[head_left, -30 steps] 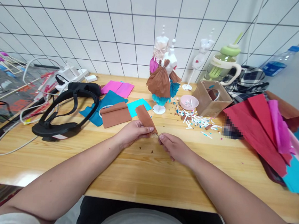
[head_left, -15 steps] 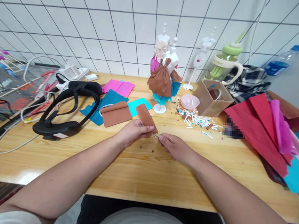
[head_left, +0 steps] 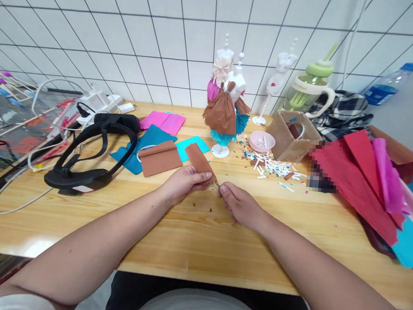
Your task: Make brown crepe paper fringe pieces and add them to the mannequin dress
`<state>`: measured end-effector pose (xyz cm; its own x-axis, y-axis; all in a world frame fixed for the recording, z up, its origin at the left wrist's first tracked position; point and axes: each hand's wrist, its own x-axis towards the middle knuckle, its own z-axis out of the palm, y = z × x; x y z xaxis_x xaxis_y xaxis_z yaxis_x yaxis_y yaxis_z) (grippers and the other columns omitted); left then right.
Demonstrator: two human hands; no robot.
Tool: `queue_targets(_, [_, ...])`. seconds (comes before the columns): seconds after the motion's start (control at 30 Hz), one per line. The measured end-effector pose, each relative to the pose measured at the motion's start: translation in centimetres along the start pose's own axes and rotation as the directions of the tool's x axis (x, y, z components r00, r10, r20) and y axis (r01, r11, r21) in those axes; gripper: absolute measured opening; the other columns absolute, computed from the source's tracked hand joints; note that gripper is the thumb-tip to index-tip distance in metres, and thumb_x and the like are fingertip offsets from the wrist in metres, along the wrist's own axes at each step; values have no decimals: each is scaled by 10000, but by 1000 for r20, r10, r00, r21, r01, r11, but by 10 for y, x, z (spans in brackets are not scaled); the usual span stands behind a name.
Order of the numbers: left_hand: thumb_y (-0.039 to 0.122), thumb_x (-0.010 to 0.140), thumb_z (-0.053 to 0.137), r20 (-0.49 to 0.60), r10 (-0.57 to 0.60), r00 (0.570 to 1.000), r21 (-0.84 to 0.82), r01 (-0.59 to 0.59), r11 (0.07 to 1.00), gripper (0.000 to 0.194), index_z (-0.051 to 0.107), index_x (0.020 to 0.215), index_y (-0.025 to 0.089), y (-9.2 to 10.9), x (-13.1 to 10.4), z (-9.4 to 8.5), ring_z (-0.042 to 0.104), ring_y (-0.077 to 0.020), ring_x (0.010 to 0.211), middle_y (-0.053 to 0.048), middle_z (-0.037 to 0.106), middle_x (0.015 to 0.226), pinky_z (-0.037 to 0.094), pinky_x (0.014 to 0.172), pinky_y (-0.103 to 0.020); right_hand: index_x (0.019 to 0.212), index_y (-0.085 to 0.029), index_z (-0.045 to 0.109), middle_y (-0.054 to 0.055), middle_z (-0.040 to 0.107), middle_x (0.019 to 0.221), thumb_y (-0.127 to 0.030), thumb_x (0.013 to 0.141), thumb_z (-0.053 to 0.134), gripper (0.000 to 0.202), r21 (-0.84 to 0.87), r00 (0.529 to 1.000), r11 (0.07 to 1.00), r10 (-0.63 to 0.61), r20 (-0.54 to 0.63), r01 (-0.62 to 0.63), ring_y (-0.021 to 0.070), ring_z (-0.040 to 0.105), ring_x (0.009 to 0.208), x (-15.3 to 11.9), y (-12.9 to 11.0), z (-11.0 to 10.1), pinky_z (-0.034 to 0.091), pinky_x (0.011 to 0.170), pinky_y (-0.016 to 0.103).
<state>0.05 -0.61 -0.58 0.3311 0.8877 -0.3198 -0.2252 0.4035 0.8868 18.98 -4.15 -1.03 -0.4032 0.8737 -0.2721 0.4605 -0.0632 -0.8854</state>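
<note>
The held strip (head_left: 199, 160) is brown; the tabletop (head_left: 170, 234) is yellowish wood-grained; the wall (head_left: 159, 35) is white with dark grid lines; the bowl (head_left: 261, 142) is pale pink.

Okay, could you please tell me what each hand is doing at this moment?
Left hand: closed on a brown paper strip.
Right hand: closed on a small, thin tool, too hidden to identify.

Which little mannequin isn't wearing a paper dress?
The rightmost mannequin, nearest the green jug. It has no dress, but the other two do.
</note>
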Motion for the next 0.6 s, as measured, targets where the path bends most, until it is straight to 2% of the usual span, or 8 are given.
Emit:
queue_targets(0.17, [274,666,798,4,4,1000,-32,-4,999,210,722,810,142,-2,2,-1,605,-108,734,-26,703,799,461,743,-239,769,-228,380,-49,431,639,-481,965,251,346,-55,994,995,-87,-61,83,99,422,496,1,0,2,340,449,213])
queue_targets(0.37, [277,667,798,9,5,1000,-25,-4,1000,192,714,771,139,-2,2,-2,584,-93,664,-15,691,738,457,706,-235,779,-227,394,-51,440,636,-477,966,260,340,-73,994,993,-101,-49,98,103,429,515,1,1,1,342,470,214])
queue_targets(0.53, [274,662,804,0,5,1000,-42,-5,999,234,723,833,135,0,0,1,618,-124,764,-45,715,839,471,754,-247,807,-231,406,-45,447,660,-495,959,267,334,-34,997,999,-33,-68,31,98,424,479,2,2,1,335,407,202])
queue_targets(0.6, [275,657,807,-26,2,1000,-55,-3,998,227,719,817,140,1,0,0,609,-114,741,-33,707,817,472,748,-243,838,-235,429,-39,453,683,-509,954,268,338,-10,997,1000,13,-77,-14,99,427,468,2,3,1,335,382,203])
